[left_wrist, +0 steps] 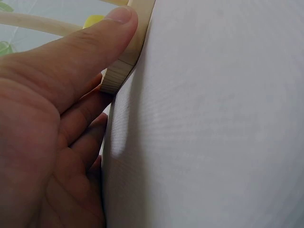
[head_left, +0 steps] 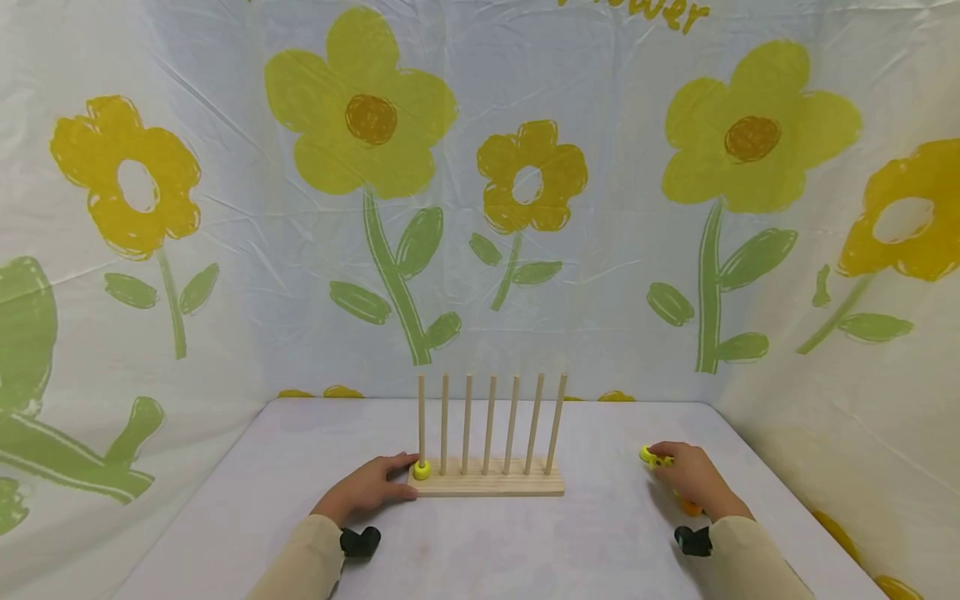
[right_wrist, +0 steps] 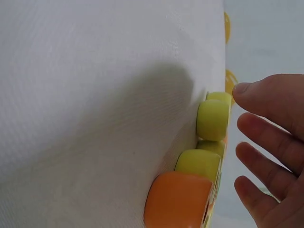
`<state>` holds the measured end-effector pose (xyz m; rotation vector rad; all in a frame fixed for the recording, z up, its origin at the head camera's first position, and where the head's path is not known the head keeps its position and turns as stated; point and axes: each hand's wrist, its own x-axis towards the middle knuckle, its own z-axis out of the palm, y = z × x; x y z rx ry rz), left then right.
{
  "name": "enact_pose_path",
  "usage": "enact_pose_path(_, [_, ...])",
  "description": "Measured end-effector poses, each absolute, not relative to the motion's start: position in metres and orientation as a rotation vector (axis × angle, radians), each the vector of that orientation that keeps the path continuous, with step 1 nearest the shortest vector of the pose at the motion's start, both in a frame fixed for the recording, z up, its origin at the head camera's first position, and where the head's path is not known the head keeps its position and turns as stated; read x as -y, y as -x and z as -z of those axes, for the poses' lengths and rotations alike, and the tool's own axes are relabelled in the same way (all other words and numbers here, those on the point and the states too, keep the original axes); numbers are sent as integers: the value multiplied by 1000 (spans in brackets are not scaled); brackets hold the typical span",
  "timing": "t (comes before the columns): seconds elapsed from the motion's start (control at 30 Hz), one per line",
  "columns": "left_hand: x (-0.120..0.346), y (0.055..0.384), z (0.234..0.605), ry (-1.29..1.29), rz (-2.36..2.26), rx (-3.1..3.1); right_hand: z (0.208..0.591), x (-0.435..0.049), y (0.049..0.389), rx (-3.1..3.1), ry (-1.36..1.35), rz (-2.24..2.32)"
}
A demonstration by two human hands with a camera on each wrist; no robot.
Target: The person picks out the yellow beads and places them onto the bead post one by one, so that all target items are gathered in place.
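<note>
A wooden peg stand (head_left: 491, 485) with a row of several upright pegs sits on the table. One yellow bead (head_left: 422, 471) is at the bottom of its leftmost peg. My left hand (head_left: 366, 487) grips the left end of the base, thumb (left_wrist: 119, 15) along the front edge and fingers toward the back. To the right, my right hand (head_left: 692, 477) is over a group of loose beads, partly covering them in the head view. In the right wrist view its fingers are spread and loosely bent, apart from the yellow beads (right_wrist: 212, 119) and the orange bead (right_wrist: 178, 200).
The white-covered table (head_left: 480, 550) ends at a cloth backdrop (head_left: 615, 317) printed with yellow flowers, which also hangs along both sides. Both wrists wear black devices (head_left: 362, 542) close above the tabletop.
</note>
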<state>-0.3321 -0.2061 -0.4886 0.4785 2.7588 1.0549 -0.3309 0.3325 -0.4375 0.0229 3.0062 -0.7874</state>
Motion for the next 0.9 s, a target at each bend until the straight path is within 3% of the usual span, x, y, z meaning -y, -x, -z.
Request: enact_pose_path(0.9, [204,331,488,-443,-1049,-2776,452,-336,338,-3167,131,509])
